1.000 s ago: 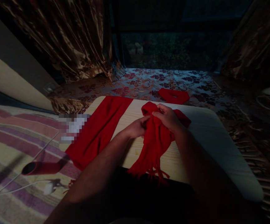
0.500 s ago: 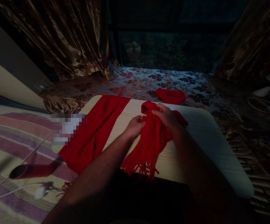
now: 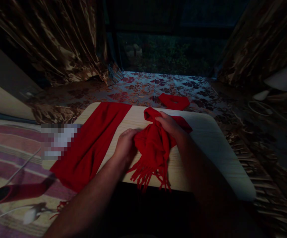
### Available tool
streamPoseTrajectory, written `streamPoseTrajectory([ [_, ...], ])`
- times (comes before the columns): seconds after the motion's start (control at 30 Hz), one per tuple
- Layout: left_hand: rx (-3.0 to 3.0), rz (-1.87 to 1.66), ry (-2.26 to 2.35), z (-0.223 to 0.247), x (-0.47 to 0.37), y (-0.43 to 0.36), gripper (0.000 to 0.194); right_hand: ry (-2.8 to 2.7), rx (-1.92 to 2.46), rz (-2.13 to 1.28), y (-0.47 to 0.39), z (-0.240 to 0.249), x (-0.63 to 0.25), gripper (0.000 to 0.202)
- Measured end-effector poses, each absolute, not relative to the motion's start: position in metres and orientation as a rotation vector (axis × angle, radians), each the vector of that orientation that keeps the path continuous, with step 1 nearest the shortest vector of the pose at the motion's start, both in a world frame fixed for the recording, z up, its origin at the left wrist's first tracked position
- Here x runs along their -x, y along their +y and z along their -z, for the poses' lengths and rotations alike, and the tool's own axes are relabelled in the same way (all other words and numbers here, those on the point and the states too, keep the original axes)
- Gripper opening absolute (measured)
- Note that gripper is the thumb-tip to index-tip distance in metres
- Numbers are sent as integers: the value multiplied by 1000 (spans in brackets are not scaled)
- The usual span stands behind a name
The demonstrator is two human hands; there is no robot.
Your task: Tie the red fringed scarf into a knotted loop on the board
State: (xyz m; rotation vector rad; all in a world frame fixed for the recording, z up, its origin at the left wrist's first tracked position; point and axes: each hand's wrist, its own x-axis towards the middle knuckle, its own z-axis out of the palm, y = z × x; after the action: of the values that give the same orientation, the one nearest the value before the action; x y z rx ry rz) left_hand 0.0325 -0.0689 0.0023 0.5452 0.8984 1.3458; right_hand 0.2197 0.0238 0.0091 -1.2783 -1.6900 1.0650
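A bunched red scarf [image 3: 153,142] with a fringed end lies on the light wooden table [image 3: 203,142], its fringe towards the near edge. My right hand [image 3: 167,123] is closed on the gathered upper part, beside a folded loop. At the scarf's left edge my left hand [image 3: 126,142] is closed on the cloth, its fingertips partly hidden. A second red cloth [image 3: 91,142] lies flat and long across the left side of the table, hanging over the near left edge.
A folded red piece [image 3: 174,100] lies on the patterned cover beyond the table. At left, a red tube [image 3: 19,192], white cables and a plug [image 3: 30,215] rest on a striped cover. A white lamp [image 3: 284,77] stands at right.
My left hand has moved left and slightly down from the scarf's gathered part, spreading its left side outward. My right hand keeps its hold. The whole view has shifted slightly.
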Motion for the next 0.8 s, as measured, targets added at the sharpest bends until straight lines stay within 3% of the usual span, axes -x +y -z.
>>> streamPoseTrajectory([
  [0.17,-907,-1071,984,-11,-28,-68,39,-1760,1368,-980,26,-9,-218,16],
  [0.3,-1065,-921,1097,-7,-26,-65,12,-1800,1351,-965,26,-7,-216,13],
  [0.47,-640,-1128,973,-7,-21,-73,6,-1822,1301,-982,25,-6,-216,19],
  [0.6,-498,-953,1006,-11,-22,-71,12,-1828,1322,-976,25,-6,-216,22],
  [0.8,-784,-860,867,-7,-40,-57,23,-1886,1348,-920,23,-6,-214,22],
])
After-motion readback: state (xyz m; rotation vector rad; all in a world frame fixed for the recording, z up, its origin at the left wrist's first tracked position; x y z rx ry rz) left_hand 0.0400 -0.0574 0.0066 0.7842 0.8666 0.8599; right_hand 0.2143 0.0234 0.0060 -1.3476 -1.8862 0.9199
